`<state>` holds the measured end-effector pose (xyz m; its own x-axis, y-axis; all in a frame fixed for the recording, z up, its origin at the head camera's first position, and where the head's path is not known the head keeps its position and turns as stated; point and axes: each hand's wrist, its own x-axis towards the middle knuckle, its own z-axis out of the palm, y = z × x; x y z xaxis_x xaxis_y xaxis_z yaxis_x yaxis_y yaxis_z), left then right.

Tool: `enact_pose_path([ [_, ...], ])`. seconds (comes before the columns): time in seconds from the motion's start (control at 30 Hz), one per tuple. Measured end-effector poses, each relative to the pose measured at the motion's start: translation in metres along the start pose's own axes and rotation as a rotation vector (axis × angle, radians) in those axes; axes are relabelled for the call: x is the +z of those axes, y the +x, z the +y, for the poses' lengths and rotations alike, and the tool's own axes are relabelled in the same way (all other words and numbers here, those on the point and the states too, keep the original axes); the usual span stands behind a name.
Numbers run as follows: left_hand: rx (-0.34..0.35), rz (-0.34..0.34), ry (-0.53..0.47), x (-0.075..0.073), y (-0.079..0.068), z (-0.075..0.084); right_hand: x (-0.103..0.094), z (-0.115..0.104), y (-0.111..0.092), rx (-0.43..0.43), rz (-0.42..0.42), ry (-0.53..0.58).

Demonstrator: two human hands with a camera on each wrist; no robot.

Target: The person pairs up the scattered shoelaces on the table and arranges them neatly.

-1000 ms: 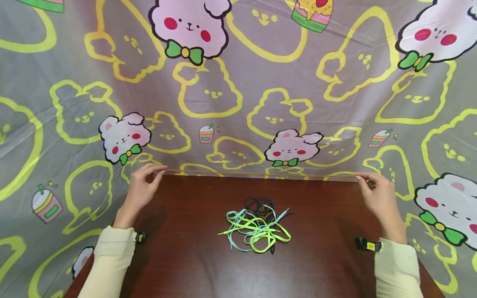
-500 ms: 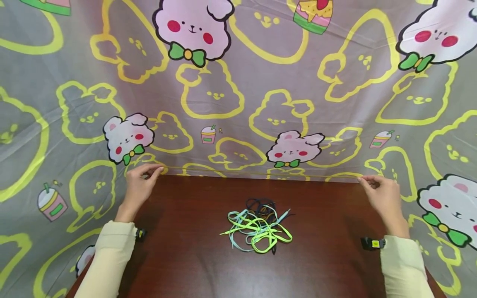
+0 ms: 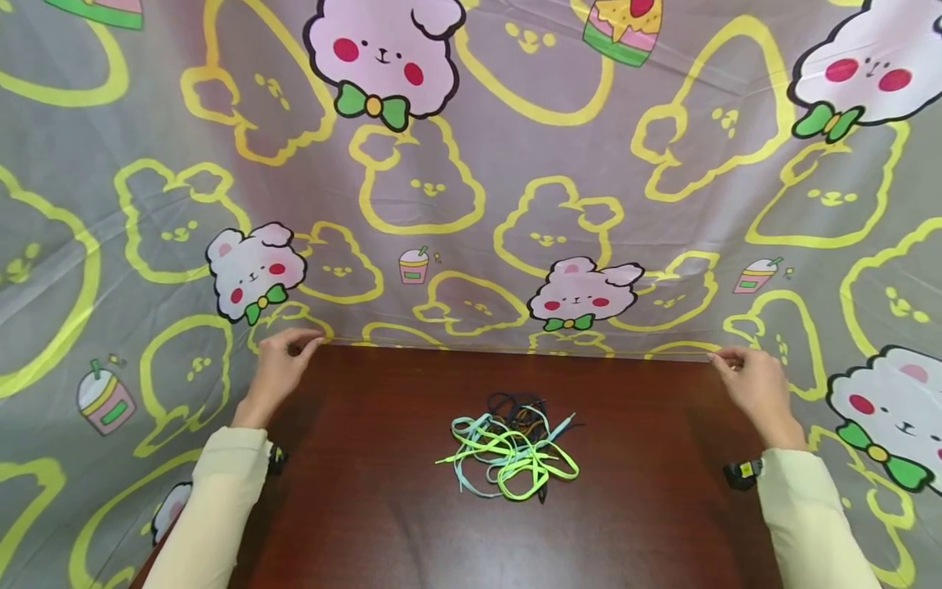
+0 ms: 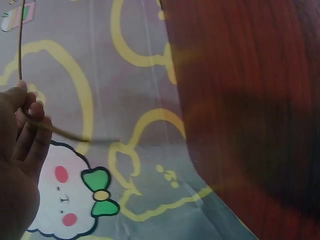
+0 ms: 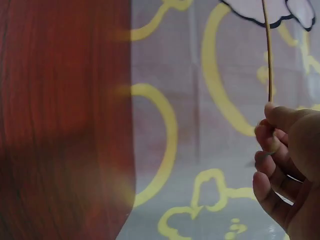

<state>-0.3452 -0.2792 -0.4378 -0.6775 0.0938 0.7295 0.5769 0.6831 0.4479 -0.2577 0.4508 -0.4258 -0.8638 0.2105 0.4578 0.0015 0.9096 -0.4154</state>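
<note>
The left hand (image 3: 283, 360) and the right hand (image 3: 758, 388) are positioned well apart, each pinching one end portion of a thin, round, yellow-brown cord (image 5: 270, 60) between thumb and fingertips. The cord spans the gap between the hands in a nearly straight line, in front of the lower part of a grey fabric sheet (image 3: 471, 147) printed with yellow animal outlines and white bunny heads; whether it touches the sheet cannot be determined. In the left wrist view, a short tail of the cord extends past the curled fingers, its tip blurred. In the right wrist view, the cord runs straight up from the thumb, and the remaining fingers are bent inward. Between the forearms, on a glossy reddish-brown wooden table (image 3: 397, 532), lies a loose tangle of laces: a flat neon yellow-green lace (image 3: 518, 497) on top, with a pale blue lace (image 3: 565, 425) interlaced, and a dark navy lace (image 3: 508, 398) and a brown lace (image 3: 531, 427) toward the far side. Neither hand touches the tangle. Each forearm is covered by a cream-coloured sleeve (image 3: 213, 483), with a small black camera unit (image 3: 742, 474) at the wrist.
</note>
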Motion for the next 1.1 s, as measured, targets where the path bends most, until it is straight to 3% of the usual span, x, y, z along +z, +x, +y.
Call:
enact_pose_path([
  [0.13,-0.05,-0.057,0.029,0.003,0.001,-0.007,0.005,0.009,0.005,-0.003,-0.019,-0.023],
  [0.33,-0.069,-0.16,0.063,0.012,0.004,-0.016,0.012,0.02,0.01,-0.049,-0.06,-0.033],
  [0.53,-0.124,-0.174,0.118,0.022,0.004,-0.023,0.018,0.029,0.013,-0.04,-0.105,-0.065],
  [0.83,-0.261,-0.281,0.15,0.031,-0.008,-0.039,0.026,0.046,0.021,0.023,-0.213,-0.11],
  [1.1,-0.321,-0.354,0.168,0.031,-0.019,-0.048,0.034,0.063,0.022,-0.05,-0.307,-0.206],
])
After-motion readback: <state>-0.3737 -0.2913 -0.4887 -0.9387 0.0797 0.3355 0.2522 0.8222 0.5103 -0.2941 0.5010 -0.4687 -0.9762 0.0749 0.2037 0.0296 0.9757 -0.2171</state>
